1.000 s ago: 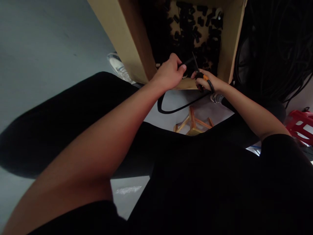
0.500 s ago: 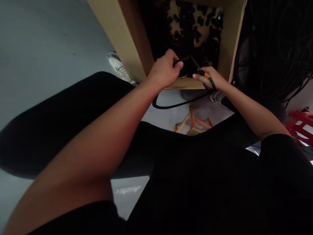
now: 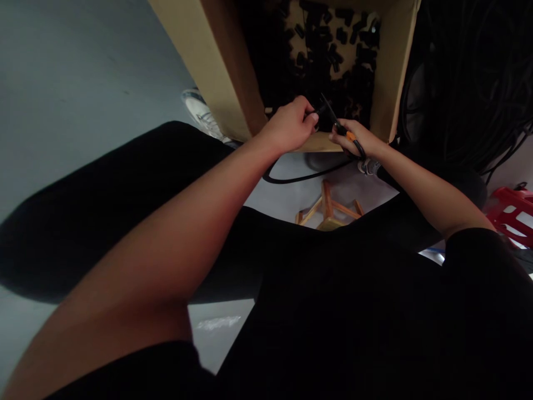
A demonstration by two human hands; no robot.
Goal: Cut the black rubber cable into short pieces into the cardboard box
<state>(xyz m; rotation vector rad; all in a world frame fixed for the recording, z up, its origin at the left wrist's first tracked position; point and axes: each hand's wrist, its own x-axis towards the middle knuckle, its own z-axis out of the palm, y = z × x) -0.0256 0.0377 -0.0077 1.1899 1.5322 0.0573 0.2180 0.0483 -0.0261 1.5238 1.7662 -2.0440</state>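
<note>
Over the near edge of a cardboard box [image 3: 233, 72], my left hand [image 3: 293, 125] is closed in a pinch around a black tube [image 3: 321, 108], whose short end sticks out to the right. Just right of it, my right hand [image 3: 363, 139] grips scissors [image 3: 352, 137] with black and orange handles. The dark blades point up and left, close to the tube's end; whether they touch it I cannot tell. Inside the box lie many short black tube pieces [image 3: 341, 36], partly lost in shadow.
A black hose [image 3: 291, 181] curves beneath the box front. Below it stands a small wooden stool [image 3: 328, 205]. Coiled dark hoses [image 3: 466, 83] are heaped at the right, above a red plastic stool [image 3: 512, 208]. A shoe [image 3: 202, 111] shows left of the box.
My left hand has moved slightly right and down with the tube, nearer the scissors. My right hand has shifted a little down, and the scissor blades look more closed on each other.
</note>
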